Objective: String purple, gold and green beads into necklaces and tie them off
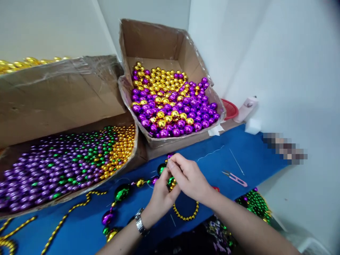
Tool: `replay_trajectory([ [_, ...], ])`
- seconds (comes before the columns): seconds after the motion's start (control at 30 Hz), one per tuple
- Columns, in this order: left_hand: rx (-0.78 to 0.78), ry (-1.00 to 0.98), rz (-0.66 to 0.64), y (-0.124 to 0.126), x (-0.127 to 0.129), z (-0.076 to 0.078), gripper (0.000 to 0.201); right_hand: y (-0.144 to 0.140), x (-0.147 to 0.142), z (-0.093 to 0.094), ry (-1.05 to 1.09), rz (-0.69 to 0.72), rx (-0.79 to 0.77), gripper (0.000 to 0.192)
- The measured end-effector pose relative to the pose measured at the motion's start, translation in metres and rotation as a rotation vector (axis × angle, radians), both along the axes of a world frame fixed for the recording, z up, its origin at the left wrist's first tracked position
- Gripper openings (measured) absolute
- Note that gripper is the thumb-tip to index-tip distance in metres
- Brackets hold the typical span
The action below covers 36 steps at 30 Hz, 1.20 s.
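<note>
Bead string (pixel 120 193) lies on the blue desk (pixel 239 156), near its front edge, big green, purple and gold beads running left and down from the hands. Both hands meet over its upper end, fingertips pinched together on the string at a green bead (pixel 161 168). Left hand (pixel 160 196), watch (pixel 140 221) on wrist, closed round the beads from below; right hand (pixel 187 177) pinching from above, crossing over the left. Gold loop of small beads (pixel 186 214) hangs just under the hands. Pink snips (pixel 235 178) lie right of the hands, apart. Box of purple and gold balls (pixel 170 102) at the back edge, behind the hands; box of purple, green, gold balls (pixel 66 163) at left. Bead pile (pixel 255 202) at front right.
</note>
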<state>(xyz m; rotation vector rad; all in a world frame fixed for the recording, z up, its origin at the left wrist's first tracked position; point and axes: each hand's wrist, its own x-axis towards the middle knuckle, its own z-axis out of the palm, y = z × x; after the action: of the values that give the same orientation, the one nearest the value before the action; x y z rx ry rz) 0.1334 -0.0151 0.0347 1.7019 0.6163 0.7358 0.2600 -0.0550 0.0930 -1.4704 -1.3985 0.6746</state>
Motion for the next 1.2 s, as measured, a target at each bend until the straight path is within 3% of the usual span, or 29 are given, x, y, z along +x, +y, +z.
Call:
replay_trajectory([
  [0.13, -0.084, -0.063, 0.058, 0.005, -0.001, 0.001, 0.041, 0.017, 0.009, -0.010, 0.354, -0.060, -0.052, 0.021],
  [0.3, -0.153, 0.034, -0.046, 0.019, 0.000, 0.004, 0.033, 0.032, 0.024, -0.037, 0.372, -0.178, -0.119, 0.026],
  [0.4, -0.344, 0.047, -0.083, 0.025, 0.005, 0.006, 0.023, 0.024, 0.036, -0.046, 0.278, -0.195, -0.170, 0.028],
  [0.5, -0.459, -0.010, -0.015, 0.029, 0.009, 0.005, 0.023, -0.004, 0.064, -0.056, 0.095, -0.224, -0.225, 0.027],
  [0.63, -0.464, -0.045, 0.062, 0.030, 0.009, -0.002, 0.024, -0.068, 0.122, -0.084, -0.270, -0.368, -0.330, 0.023],
  [0.8, -0.431, -0.047, -0.021, 0.028, 0.007, -0.007, 0.024, -0.134, 0.173, -0.137, -0.633, -0.489, -0.488, 0.021],
  [0.97, -0.388, -0.054, -0.086, 0.025, 0.004, -0.007, 0.031, -0.142, 0.179, -0.167, -0.823, -0.485, -0.528, 0.030],
  [1.2, -0.381, -0.054, -0.098, 0.026, 0.002, -0.005, 0.035, -0.142, 0.165, -0.170, -0.795, -0.489, -0.505, 0.029],
])
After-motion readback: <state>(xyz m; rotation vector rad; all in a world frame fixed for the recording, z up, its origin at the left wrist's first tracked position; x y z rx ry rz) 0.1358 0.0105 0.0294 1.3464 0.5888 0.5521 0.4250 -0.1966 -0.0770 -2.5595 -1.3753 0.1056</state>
